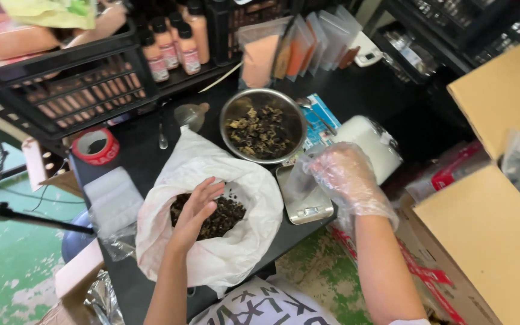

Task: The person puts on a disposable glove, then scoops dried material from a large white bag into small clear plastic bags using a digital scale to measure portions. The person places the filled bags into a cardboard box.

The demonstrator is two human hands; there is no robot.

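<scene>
My bare left hand reaches into a large white plastic bag on a black table and rests on the dark dried pieces inside it. My right hand wears a clear plastic glove and hovers over a small metal scale tray, next to a steel bowl holding more of the dark dried pieces. Whether the left fingers have closed on any pieces cannot be told. The right hand seems to pinch a thin clear bag.
A roll of red tape and clear bags lie at the left. Black crates and bottles of pinkish liquid stand behind. Filled pouches lean at the back. Open cardboard boxes stand to the right.
</scene>
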